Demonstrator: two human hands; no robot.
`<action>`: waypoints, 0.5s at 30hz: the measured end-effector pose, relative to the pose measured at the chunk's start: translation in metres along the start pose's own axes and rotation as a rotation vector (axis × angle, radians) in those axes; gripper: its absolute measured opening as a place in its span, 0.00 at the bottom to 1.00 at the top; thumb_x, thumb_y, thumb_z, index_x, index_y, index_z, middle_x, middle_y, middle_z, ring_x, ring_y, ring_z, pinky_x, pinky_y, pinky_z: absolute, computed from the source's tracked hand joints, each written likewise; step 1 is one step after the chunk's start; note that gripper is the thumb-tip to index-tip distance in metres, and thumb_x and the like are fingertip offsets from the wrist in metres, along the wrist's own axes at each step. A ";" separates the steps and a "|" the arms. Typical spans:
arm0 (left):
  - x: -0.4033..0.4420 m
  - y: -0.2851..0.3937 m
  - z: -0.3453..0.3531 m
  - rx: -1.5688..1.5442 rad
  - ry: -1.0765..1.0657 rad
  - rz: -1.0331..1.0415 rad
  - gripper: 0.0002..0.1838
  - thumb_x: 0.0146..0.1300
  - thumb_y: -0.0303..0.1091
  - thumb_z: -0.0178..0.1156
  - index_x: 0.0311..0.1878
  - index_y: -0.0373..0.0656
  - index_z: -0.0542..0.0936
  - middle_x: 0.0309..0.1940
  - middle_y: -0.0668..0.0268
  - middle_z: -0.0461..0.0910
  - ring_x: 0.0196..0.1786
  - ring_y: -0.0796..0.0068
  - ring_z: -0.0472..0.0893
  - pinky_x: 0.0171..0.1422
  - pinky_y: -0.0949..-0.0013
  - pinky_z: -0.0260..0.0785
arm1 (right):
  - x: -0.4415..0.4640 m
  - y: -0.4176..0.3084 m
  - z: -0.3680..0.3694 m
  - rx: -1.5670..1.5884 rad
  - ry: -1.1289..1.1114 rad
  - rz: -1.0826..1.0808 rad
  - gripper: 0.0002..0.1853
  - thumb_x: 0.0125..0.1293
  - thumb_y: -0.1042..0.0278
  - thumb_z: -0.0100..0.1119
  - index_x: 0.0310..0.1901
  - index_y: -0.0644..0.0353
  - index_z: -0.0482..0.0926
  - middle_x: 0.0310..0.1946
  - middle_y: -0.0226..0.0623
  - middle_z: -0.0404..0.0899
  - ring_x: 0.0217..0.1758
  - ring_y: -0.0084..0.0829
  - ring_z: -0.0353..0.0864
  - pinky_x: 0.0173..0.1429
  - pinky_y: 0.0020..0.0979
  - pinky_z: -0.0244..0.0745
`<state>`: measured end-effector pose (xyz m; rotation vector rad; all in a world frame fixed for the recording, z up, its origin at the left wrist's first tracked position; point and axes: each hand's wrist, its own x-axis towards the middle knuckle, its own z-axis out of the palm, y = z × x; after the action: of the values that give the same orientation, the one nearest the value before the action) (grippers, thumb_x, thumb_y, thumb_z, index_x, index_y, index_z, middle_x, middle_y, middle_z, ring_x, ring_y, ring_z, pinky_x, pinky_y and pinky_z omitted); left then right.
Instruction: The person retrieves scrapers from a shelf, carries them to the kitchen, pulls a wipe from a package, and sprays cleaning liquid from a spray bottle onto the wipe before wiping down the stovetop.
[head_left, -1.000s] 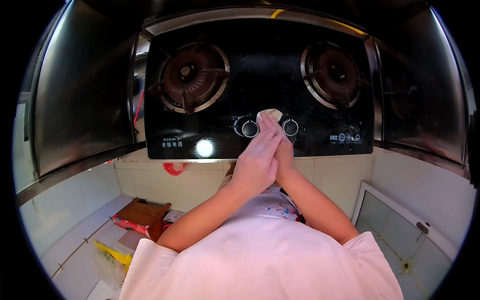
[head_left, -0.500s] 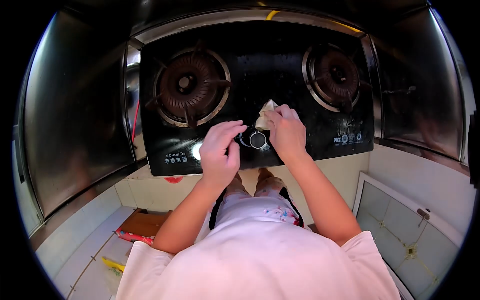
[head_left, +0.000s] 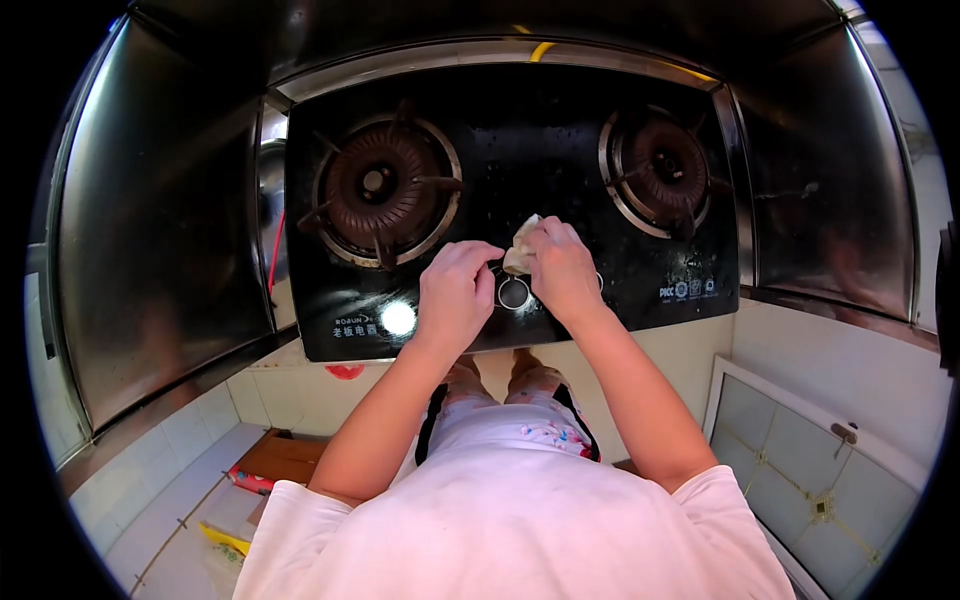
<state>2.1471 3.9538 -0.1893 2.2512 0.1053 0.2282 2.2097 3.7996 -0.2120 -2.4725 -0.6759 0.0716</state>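
A crumpled whitish cloth (head_left: 519, 250) is pinched in the fingers of my right hand (head_left: 562, 268), just above a round control knob (head_left: 514, 292) at the front middle of the black gas stove (head_left: 525, 160). My left hand (head_left: 455, 298) is to the left of that knob, palm down and fingers bent toward the cloth. Its fingertips come close to the cloth's left edge; contact cannot be made out. I see nothing held in it. Part of another ring beside the knob is covered by my left hand, and one more shows at my right wrist.
A left burner (head_left: 375, 185) and a right burner (head_left: 665, 165) with raised supports flank my hands. Steel panels rise at the left (head_left: 160, 230) and right (head_left: 830, 190). Low at the right stands a glass-paned cabinet door (head_left: 800, 450); a yellow item (head_left: 225, 538) lies at lower left.
My left hand has moved right and slightly up, nearer the cloth. My right hand has shifted a little left and down with the cloth. The camera view has shifted slightly.
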 end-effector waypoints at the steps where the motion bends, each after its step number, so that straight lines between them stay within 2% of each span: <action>1: -0.003 -0.002 -0.001 0.002 -0.003 -0.016 0.14 0.53 0.17 0.55 0.40 0.41 0.84 0.39 0.60 0.83 0.42 0.59 0.81 0.46 0.63 0.74 | 0.001 0.002 0.001 0.022 0.008 0.003 0.11 0.49 0.82 0.64 0.36 0.60 0.80 0.38 0.38 0.75 0.45 0.44 0.77 0.46 0.41 0.75; 5: -0.022 -0.007 -0.004 0.001 -0.065 -0.082 0.14 0.52 0.17 0.54 0.39 0.41 0.84 0.39 0.60 0.83 0.41 0.60 0.82 0.45 0.63 0.74 | 0.010 0.005 0.005 0.076 -0.054 0.027 0.10 0.48 0.81 0.65 0.34 0.60 0.78 0.35 0.39 0.75 0.41 0.46 0.79 0.44 0.41 0.76; 7: -0.030 -0.010 -0.004 0.000 -0.018 -0.070 0.14 0.52 0.16 0.54 0.39 0.41 0.84 0.39 0.60 0.83 0.41 0.60 0.82 0.45 0.64 0.74 | 0.015 0.001 0.009 0.107 -0.064 0.033 0.09 0.49 0.80 0.65 0.33 0.60 0.77 0.33 0.40 0.75 0.38 0.46 0.80 0.43 0.41 0.76; 9: -0.037 -0.013 -0.008 -0.008 -0.009 -0.098 0.15 0.51 0.16 0.54 0.39 0.41 0.84 0.39 0.60 0.83 0.41 0.60 0.82 0.45 0.64 0.74 | 0.020 -0.005 0.013 0.155 -0.160 0.058 0.08 0.49 0.81 0.64 0.31 0.59 0.76 0.36 0.41 0.74 0.45 0.46 0.78 0.47 0.43 0.75; 15: -0.049 -0.022 -0.021 0.005 0.059 -0.130 0.16 0.52 0.16 0.54 0.41 0.41 0.83 0.41 0.59 0.83 0.42 0.59 0.82 0.46 0.65 0.75 | 0.037 -0.038 0.030 0.126 -0.268 0.022 0.08 0.49 0.80 0.65 0.30 0.60 0.76 0.36 0.43 0.74 0.45 0.47 0.78 0.47 0.43 0.76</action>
<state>2.0952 3.9765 -0.1995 2.2336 0.2825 0.2244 2.2189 3.8596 -0.2133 -2.3703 -0.7302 0.4466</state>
